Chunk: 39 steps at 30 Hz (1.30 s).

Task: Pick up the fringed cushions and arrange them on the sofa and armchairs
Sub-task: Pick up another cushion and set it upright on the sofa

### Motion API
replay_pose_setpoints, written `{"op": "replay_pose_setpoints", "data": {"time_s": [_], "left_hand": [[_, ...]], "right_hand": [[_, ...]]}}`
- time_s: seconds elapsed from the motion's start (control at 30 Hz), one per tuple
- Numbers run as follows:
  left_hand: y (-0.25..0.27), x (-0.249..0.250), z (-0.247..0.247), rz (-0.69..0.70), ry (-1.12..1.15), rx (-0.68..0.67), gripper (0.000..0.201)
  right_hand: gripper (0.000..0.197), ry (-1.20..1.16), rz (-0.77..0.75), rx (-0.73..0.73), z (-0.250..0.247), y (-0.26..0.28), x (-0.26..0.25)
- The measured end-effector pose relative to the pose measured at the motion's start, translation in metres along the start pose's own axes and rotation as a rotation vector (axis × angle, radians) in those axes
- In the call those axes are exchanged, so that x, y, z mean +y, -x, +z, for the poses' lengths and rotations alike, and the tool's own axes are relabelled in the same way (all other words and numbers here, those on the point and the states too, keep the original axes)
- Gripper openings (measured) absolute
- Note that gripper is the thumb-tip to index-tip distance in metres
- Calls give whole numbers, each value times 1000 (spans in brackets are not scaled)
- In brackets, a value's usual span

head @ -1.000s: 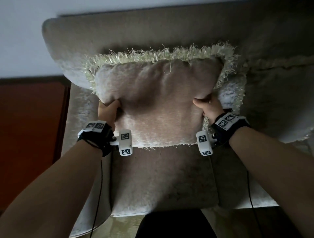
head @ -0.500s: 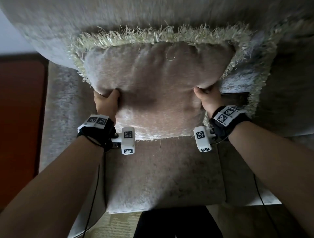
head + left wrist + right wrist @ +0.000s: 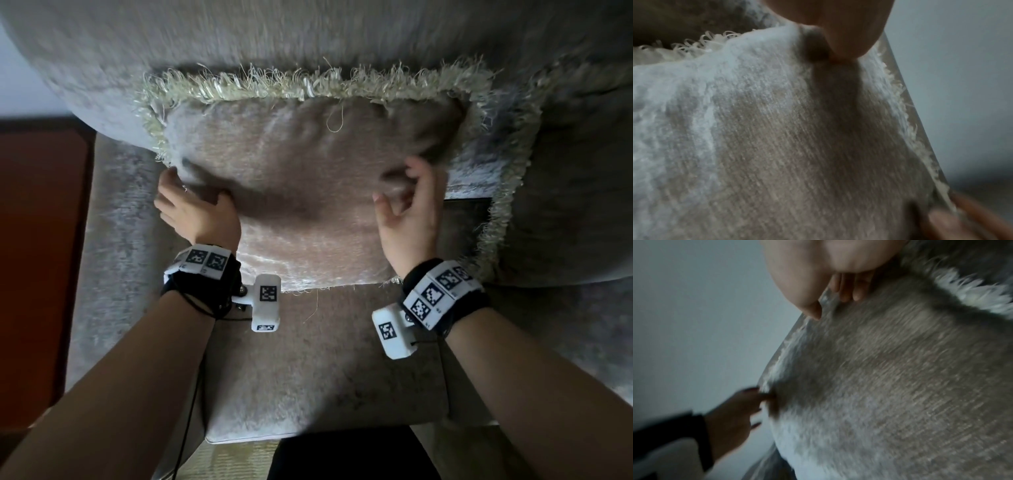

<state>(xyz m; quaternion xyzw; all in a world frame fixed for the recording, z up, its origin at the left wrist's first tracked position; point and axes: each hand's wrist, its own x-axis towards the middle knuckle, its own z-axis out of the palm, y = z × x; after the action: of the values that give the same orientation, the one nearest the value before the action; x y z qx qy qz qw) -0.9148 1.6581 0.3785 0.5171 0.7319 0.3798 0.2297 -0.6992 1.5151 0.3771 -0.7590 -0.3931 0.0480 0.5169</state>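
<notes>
A beige fringed cushion stands on the sofa seat and leans on the backrest. My left hand is at the cushion's left edge. Its thumb presses a dent into the front face, and its fingers lie fairly straight along the side. My right hand hovers just in front of the cushion's right part, blurred, fingers spread and holding nothing. In the right wrist view the cushion fills the frame. A second fringed cushion leans behind it on the right, mostly covered.
The sofa's left armrest runs beside my left hand. A red-brown wooden surface lies left of the sofa, with a pale wall behind. The seat in front of the cushion is bare fabric.
My right hand has let go of the cushion's right edge and opened. The left hand's fingers have come out from behind the left edge. The cushion now rests against the backrest.
</notes>
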Motion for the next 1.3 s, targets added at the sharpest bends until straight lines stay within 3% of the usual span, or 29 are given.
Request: {"op": "replay_pose_setpoints", "data": {"time_s": [0.1,0.23,0.3,0.37,0.5,0.57,0.63,0.7,0.8,0.87,0.93,1.03,1.07,1.13,1.2,1.3], "left_hand": [[14,5,-3,275,-125,36,61],[23,5,2,562,-263,-9,55],[29,2,8,723,-405,-204,59],[26,-5,18,786,-527,-355,59],[0,-10,28,833,-656,-445,57],[-10,-6,28,831,-691,-474,57],[-13,-5,26,815,-721,-457,57],[-13,-10,19,700,-725,-396,59],[-12,-31,6,287,-578,-299,64],[-1,-45,-1,137,-462,-239,68],[25,-55,-7,295,-464,-220,69],[77,-70,-5,719,-585,-435,74],[87,-77,-2,765,-640,-492,74],[83,-94,3,717,-734,-530,73],[63,-114,3,486,-841,-567,72],[39,-138,-15,-115,-765,-651,69]], "right_hand": [[45,117,-230,-176,15,5,-15],[58,427,-505,-447,38,6,-26],[62,601,-533,-504,46,0,-24],[64,703,-538,-527,49,-9,-16],[65,808,-571,-550,38,-37,4],[65,831,-478,-532,23,-57,15],[64,855,-333,-497,7,-71,26],[65,839,-201,-434,-6,-72,33],[70,680,20,-261,-20,-50,35],[69,588,12,-205,-22,-17,32],[65,517,-169,-283,-14,29,26],[66,543,-397,-569,15,81,33],[70,605,-386,-659,23,86,40],[75,723,-310,-747,26,79,55],[76,804,-202,-779,15,72,73],[83,847,165,-787,-9,83,95]]}}
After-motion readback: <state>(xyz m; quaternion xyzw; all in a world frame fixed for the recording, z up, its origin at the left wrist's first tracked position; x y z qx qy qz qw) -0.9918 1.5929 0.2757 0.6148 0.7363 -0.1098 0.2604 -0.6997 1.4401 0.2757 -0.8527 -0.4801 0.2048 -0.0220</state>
